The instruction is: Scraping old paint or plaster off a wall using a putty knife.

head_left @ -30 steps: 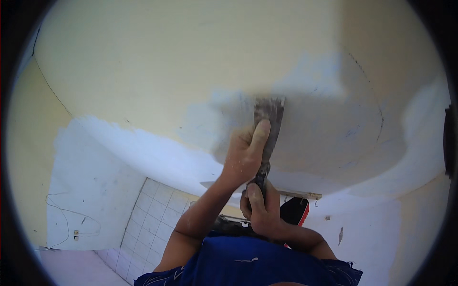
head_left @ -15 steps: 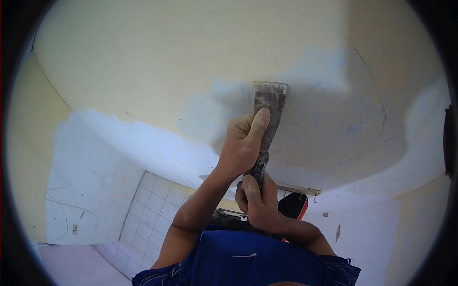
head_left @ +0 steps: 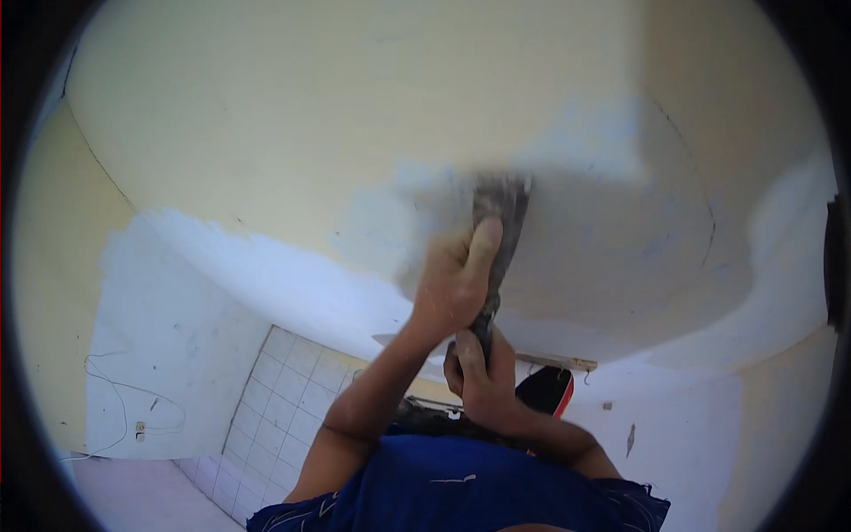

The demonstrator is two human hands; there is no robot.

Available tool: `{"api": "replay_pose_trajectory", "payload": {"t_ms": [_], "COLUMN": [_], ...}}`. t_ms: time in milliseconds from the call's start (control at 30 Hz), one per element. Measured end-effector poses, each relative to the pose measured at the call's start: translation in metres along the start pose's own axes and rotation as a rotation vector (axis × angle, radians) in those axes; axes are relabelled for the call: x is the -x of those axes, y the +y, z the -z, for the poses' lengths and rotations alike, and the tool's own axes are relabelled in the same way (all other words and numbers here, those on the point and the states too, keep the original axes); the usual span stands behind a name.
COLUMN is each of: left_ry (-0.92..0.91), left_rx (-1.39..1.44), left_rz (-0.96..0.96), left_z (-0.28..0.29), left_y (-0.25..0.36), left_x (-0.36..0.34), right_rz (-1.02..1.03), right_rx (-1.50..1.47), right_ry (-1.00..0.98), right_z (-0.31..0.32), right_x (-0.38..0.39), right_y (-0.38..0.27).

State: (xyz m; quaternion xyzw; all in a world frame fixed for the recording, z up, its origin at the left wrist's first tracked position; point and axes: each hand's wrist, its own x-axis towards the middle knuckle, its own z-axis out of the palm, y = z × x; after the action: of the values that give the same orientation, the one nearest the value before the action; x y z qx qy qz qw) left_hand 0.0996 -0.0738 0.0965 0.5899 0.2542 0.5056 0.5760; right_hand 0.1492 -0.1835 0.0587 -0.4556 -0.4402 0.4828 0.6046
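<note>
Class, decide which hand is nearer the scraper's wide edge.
Left. The left hand grips the blade below the wide edge; the right hand holds the handle, farther down.

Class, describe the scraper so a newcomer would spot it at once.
Find the blue shirt at the bottom. Just above it, the left hand and, lower, the right hand grip the dark scraper. Unlike the black, red-edged object nearby, it is held and widens toward its top end.

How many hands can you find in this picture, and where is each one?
2. The left hand grips the upper part of the scraper; the right hand grips its lower part, closer to the blue shirt. No others show.
</note>
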Motion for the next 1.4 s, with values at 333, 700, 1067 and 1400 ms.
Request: {"api": "replay_pose_trajectory", "payload": {"t_ms": [333, 700, 1067, 1400], "left_ry": [-0.116, -0.076, -0.091, -0.069], "left_rx": [0.09, 0.01, -0.028, -0.021], "left_rz": [0.071, 0.072, 0.091, 0.044], "left_z": [0.0, -0.008, -0.01, -0.02], "left_y": [0.013, -0.009, -0.035, 0.006], "left_x": [-0.004, 0.004, 0.013, 0.0], "right_rz": [0.011, -0.131, -0.12, 0.004], "right_rx": [-0.059, 0.012, -0.08, -0.084], "right_ry": [0.005, 0.097, 0.114, 0.042], "right_z": [-0.006, 0.009, 0.01, 0.008], "right_x": [0.0, 0.011, 0.016, 0.01], "right_y": [-0.007, 0.002, 0.018, -0.006]}}
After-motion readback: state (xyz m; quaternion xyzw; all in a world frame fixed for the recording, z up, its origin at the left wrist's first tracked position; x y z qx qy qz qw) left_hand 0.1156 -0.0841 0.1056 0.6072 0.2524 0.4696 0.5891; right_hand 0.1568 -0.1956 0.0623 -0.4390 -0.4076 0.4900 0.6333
